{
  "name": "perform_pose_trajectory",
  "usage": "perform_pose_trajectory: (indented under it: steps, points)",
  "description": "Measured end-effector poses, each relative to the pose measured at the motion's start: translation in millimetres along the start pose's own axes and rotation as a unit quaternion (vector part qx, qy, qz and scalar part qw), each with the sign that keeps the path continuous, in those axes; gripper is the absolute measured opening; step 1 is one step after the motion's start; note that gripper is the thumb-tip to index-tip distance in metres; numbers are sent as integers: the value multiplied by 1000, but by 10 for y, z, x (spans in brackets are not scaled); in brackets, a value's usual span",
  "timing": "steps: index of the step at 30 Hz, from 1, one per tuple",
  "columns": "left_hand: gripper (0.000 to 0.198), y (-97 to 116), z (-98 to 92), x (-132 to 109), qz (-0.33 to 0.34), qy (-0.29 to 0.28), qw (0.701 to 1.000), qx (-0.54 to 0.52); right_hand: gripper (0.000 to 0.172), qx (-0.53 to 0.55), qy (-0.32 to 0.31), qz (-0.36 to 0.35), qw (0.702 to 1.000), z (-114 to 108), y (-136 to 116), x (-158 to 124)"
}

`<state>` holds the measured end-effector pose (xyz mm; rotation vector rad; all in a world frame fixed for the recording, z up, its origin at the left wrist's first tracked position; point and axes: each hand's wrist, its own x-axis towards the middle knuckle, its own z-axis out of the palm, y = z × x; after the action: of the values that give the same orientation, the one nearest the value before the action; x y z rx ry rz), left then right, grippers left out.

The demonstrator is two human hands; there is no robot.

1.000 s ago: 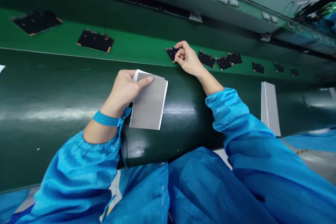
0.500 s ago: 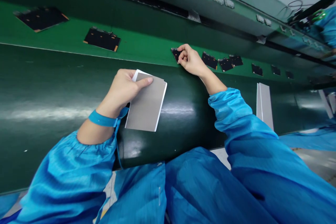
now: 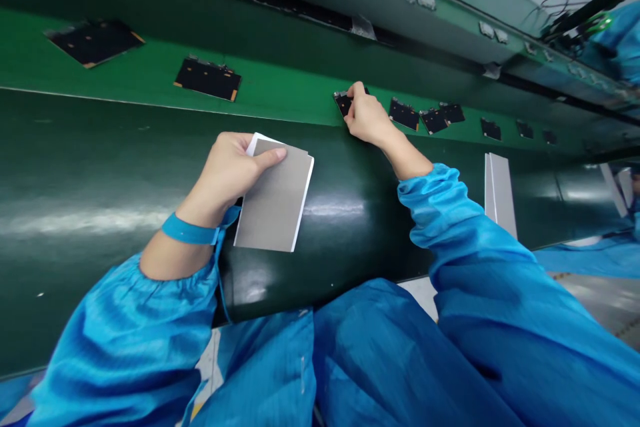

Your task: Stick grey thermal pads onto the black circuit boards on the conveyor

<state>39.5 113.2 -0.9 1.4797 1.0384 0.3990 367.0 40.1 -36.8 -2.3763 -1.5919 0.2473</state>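
My left hand (image 3: 226, 170) is closed on a stack of grey sheets (image 3: 275, 197), thumb on top, held over the dark green table front. Around that wrist sits a blue strap (image 3: 190, 231). My right hand (image 3: 367, 117) reaches out to the bright green conveyor belt (image 3: 280, 90). Its fingers are curled and pinch a small black board (image 3: 343, 103) at the belt's near edge; the hand hides most of that board. Both arms wear blue sleeves.
Several more black boards lie along the belt, two to the left (image 3: 207, 77) (image 3: 95, 41) and a row to the right (image 3: 433, 119). A second grey sheet stack (image 3: 500, 193) rests at the right. Another person's blue sleeve (image 3: 617, 37) shows at the far right.
My right hand has followed the small black board slightly rightward along the belt and closed tighter on it. The other boards have drifted right. My left hand with the sheets has barely moved.
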Motion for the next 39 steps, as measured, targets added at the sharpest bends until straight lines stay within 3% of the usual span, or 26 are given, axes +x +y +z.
perform_pose_trajectory:
  steps: [4,7,10,13,16,19,27,39]
  points:
    - [32,-8,14,-6,9,-12,1000,4,73,-36,37,40,998,-215,115,-27]
    - [31,12,48,-27,23,-52,998,11,74,-5,75,1,997,-349,-38,94]
    - [30,36,69,-41,33,-102,994,20,50,133,56,-67,987,-273,-582,378]
    - [27,51,58,-48,33,-143,989,24,37,290,-42,-85,952,-29,-1328,715]
    - [24,60,36,-59,24,-176,983,35,29,339,-125,-50,931,207,-1917,962]
    - [22,60,32,-71,31,-198,979,47,25,330,-166,-21,929,337,-2180,1056]
    - [20,23,86,-73,55,-204,975,69,17,292,-180,-5,939,355,-2129,1069]
    - [20,-8,96,-65,71,-201,974,71,16,289,-150,17,946,346,-1974,1024]
